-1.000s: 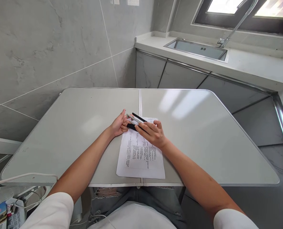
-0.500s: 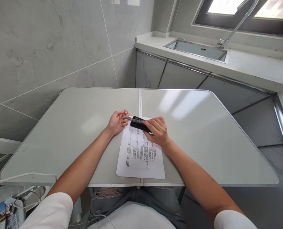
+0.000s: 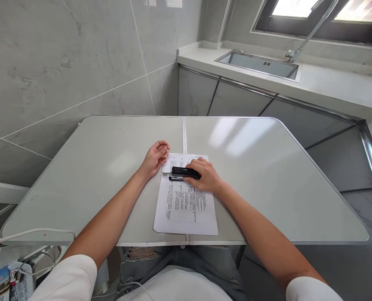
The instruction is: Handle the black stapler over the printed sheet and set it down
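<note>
My right hand [image 3: 205,174] is closed round the rear of a black stapler [image 3: 182,171], which lies over the upper part of a printed sheet of paper [image 3: 187,209]. The stapler points left, and a metal strip [image 3: 166,174] juts out past its front end. To the left of the sheet's top corner, my left hand [image 3: 157,158] is raised with its fingers curled in and pressed together. Whatever they may pinch is too small to make out. The left hand is apart from the stapler. Part of the print is hidden under the stapler and right hand.
The pale folding table [image 3: 110,167] has a seam down its middle. A white cable [image 3: 38,229] crosses its near left corner. Beyond it stand a counter with a sink [image 3: 255,65] and a tap [image 3: 311,35]. A tiled wall [image 3: 79,62] rises at the left.
My right hand has lowered the stapler onto the sheet and turned it level. My left hand has drawn slightly up and away from the stapler's front, fingers still curled.
</note>
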Action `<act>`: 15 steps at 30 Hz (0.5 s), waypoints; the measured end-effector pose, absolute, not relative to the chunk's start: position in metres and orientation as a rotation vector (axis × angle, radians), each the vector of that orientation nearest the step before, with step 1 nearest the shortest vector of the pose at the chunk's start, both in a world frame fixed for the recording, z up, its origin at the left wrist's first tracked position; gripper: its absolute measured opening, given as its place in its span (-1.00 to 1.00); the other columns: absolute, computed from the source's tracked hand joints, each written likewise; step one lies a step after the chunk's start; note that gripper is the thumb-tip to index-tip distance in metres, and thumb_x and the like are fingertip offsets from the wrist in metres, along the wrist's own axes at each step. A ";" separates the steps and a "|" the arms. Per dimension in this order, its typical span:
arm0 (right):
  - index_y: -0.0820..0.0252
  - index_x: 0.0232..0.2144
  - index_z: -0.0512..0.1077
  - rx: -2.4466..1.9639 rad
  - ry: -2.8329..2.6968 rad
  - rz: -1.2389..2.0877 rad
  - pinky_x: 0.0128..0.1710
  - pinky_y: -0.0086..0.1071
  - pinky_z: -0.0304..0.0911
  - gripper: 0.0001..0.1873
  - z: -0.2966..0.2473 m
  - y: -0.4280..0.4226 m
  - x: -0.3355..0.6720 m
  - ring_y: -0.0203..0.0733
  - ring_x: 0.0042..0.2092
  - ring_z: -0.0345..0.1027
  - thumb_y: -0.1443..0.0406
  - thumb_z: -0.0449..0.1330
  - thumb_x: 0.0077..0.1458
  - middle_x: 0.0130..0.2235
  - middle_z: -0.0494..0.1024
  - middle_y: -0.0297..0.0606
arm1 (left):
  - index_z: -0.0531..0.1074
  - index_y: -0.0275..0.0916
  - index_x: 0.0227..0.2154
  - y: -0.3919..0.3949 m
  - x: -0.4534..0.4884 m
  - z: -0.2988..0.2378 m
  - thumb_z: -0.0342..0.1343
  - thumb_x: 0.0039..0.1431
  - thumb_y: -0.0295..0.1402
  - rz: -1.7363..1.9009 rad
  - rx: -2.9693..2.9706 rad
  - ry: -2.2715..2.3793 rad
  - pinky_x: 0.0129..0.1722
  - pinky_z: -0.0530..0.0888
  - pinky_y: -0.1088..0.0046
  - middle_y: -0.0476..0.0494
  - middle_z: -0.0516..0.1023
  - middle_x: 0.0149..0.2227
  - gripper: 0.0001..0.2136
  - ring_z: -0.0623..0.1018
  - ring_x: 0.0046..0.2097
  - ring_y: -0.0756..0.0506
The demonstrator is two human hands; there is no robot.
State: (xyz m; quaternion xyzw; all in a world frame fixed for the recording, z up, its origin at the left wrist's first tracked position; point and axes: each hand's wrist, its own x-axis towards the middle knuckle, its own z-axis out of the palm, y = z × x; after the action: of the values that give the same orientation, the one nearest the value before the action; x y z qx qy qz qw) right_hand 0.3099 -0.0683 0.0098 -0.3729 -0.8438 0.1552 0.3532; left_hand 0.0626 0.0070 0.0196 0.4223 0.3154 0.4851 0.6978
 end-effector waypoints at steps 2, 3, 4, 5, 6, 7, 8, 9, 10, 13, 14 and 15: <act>0.09 -0.16 0.47 -0.969 -2.192 0.418 -0.13 -0.18 0.21 -0.77 0.008 -0.067 0.311 -0.14 -0.31 0.32 0.12 0.33 0.23 -0.30 0.56 -0.28 | 0.51 -0.19 -0.13 0.006 0.063 0.019 0.50 0.05 -0.20 1.074 1.006 0.725 -0.57 0.24 0.61 -0.06 0.51 -0.19 -0.60 0.35 -0.44 0.12; 0.09 -0.15 0.47 -0.974 -2.200 0.426 -0.12 -0.17 0.21 -0.76 0.008 -0.067 0.311 -0.14 -0.31 0.32 0.12 0.33 0.23 -0.29 0.56 -0.28 | 0.52 -0.19 -0.13 0.006 0.063 0.018 0.51 0.02 -0.18 1.071 1.034 0.738 -0.58 0.24 0.60 -0.06 0.53 -0.20 -0.59 0.35 -0.46 0.12; 0.09 -0.15 0.48 -0.978 -2.207 0.434 -0.11 -0.17 0.21 -0.77 0.007 -0.066 0.311 -0.13 -0.30 0.32 0.12 0.33 0.23 -0.29 0.56 -0.27 | 0.53 -0.20 -0.14 0.007 0.063 0.017 0.53 0.00 -0.17 1.068 1.059 0.750 -0.58 0.23 0.59 -0.07 0.56 -0.22 -0.57 0.34 -0.48 0.12; 0.09 -0.15 0.48 -0.979 -2.212 0.442 -0.11 -0.16 0.21 -0.77 0.007 -0.066 0.311 -0.12 -0.29 0.33 0.12 0.32 0.24 -0.28 0.56 -0.26 | 0.54 -0.21 -0.17 0.007 0.063 0.016 0.54 -0.03 -0.15 1.069 1.079 0.759 -0.57 0.23 0.58 -0.08 0.58 -0.25 -0.57 0.34 -0.49 0.12; 0.09 -0.15 0.49 -0.979 -2.215 0.448 -0.10 -0.15 0.21 -0.78 0.007 -0.066 0.311 -0.12 -0.28 0.34 0.13 0.32 0.24 -0.27 0.56 -0.26 | 0.55 -0.22 -0.19 0.007 0.063 0.015 0.55 -0.05 -0.14 1.070 1.097 0.763 -0.57 0.23 0.57 -0.09 0.59 -0.27 -0.57 0.34 -0.50 0.11; 0.09 -0.16 0.49 -0.978 -2.217 0.453 -0.09 -0.15 0.21 -0.79 0.007 -0.066 0.311 -0.11 -0.28 0.34 0.14 0.32 0.24 -0.27 0.56 -0.26 | 0.56 -0.24 -0.23 0.007 0.063 0.013 0.55 -0.06 -0.12 1.074 1.111 0.764 -0.57 0.24 0.56 -0.10 0.60 -0.30 -0.57 0.34 -0.51 0.11; 0.09 -0.16 0.49 -0.979 -2.216 0.456 -0.08 -0.15 0.21 -0.80 0.007 -0.066 0.311 -0.11 -0.27 0.35 0.15 0.32 0.23 -0.27 0.57 -0.26 | 0.58 -0.25 -0.26 0.008 0.063 0.012 0.55 -0.07 -0.10 1.078 1.122 0.762 -0.56 0.24 0.55 -0.11 0.60 -0.32 -0.57 0.34 -0.52 0.11; 0.09 -0.16 0.49 -0.984 -2.214 0.458 -0.07 -0.14 0.21 -0.81 0.006 -0.066 0.311 -0.11 -0.27 0.35 0.16 0.32 0.23 -0.27 0.57 -0.26 | 0.59 -0.26 -0.28 0.008 0.063 0.010 0.56 -0.08 -0.09 1.082 1.128 0.759 -0.56 0.24 0.55 -0.11 0.60 -0.35 -0.58 0.35 -0.52 0.10; 0.09 -0.17 0.49 -0.991 -2.214 0.460 -0.07 -0.15 0.21 -0.81 0.006 -0.066 0.311 -0.11 -0.27 0.35 0.17 0.33 0.22 -0.26 0.57 -0.26 | 0.59 -0.26 -0.29 0.009 0.063 0.009 0.56 -0.09 -0.08 1.085 1.133 0.754 -0.56 0.24 0.54 -0.11 0.60 -0.37 -0.58 0.35 -0.52 0.10; 0.08 -0.17 0.48 -1.013 -2.220 0.467 -0.06 -0.15 0.22 -0.80 0.005 -0.065 0.312 -0.09 -0.25 0.35 0.17 0.34 0.21 -0.25 0.58 -0.25 | 0.61 -0.25 -0.31 0.009 0.062 0.006 0.56 -0.10 -0.07 1.087 1.155 0.737 -0.55 0.23 0.53 -0.10 0.59 -0.37 -0.58 0.35 -0.51 0.09; 0.08 -0.16 0.48 -1.015 -2.221 0.467 -0.06 -0.15 0.22 -0.80 0.004 -0.064 0.313 -0.09 -0.25 0.35 0.17 0.34 0.21 -0.25 0.58 -0.25 | 0.62 -0.24 -0.31 0.010 0.062 0.005 0.56 -0.10 -0.07 1.087 1.169 0.729 -0.55 0.23 0.52 -0.10 0.58 -0.37 -0.59 0.34 -0.51 0.09; 0.08 -0.16 0.49 -1.012 -2.223 0.465 -0.06 -0.16 0.23 -0.80 0.004 -0.064 0.313 -0.09 -0.25 0.36 0.17 0.34 0.21 -0.25 0.58 -0.25 | 0.63 -0.23 -0.32 0.010 0.062 0.004 0.56 -0.10 -0.07 1.089 1.184 0.722 -0.55 0.22 0.52 -0.09 0.56 -0.37 -0.60 0.32 -0.51 0.10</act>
State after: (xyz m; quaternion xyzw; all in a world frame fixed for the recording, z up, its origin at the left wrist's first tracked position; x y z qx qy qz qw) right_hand 0.3131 -0.0636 0.0038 -0.3854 -0.8466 0.1771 0.3216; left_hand 0.0621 0.0098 0.0038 0.5184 0.3160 0.4765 0.6359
